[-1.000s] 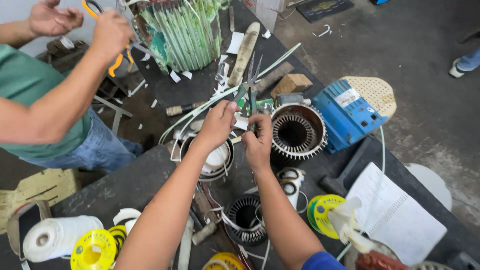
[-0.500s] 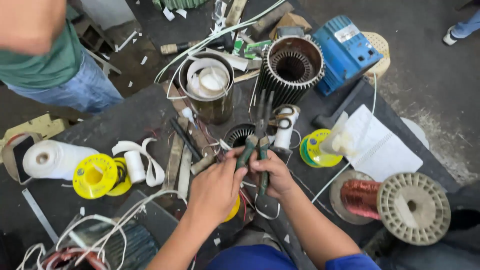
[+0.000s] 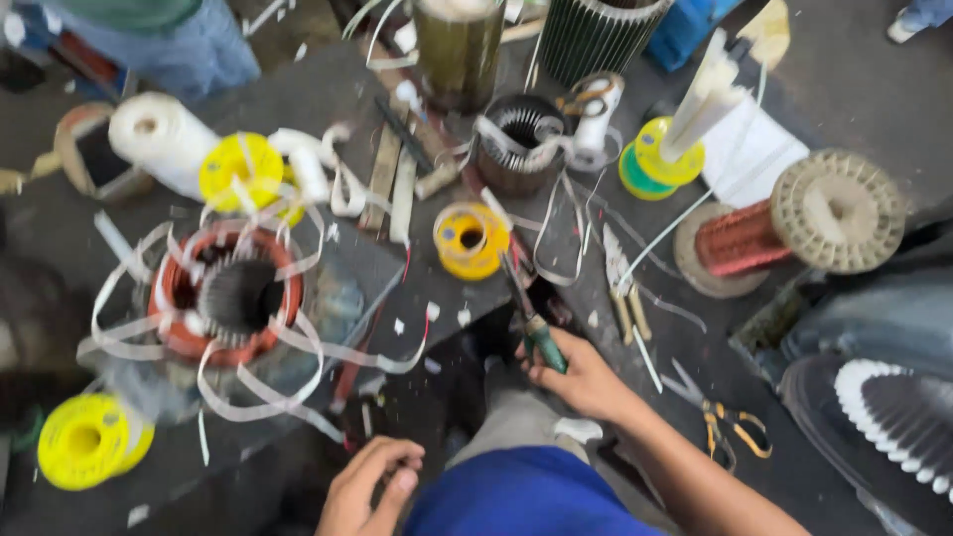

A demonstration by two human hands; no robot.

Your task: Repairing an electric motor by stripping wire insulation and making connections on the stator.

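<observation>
Motion blur smears the copper-wound stator and the white strips around it. The left hand is cut by the bottom edge, and whether it holds anything is unclear. The green-handled tool's tip blurs, perhaps pliers.

Right hand is gripping green-handled pliers at the tabletop edge, just below a yellow spool. Left hand hangs low, loosely curled, holding nothing.

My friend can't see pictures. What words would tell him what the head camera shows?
Looking down at a cluttered dark workbench, the person's right hand holds green-handled pliers at the bench edge, while the left hand hangs empty below. Nearby lie a motor winding tied with white strips, yellow tape rolls and a copper wire spool. The picture is blurry.
</observation>
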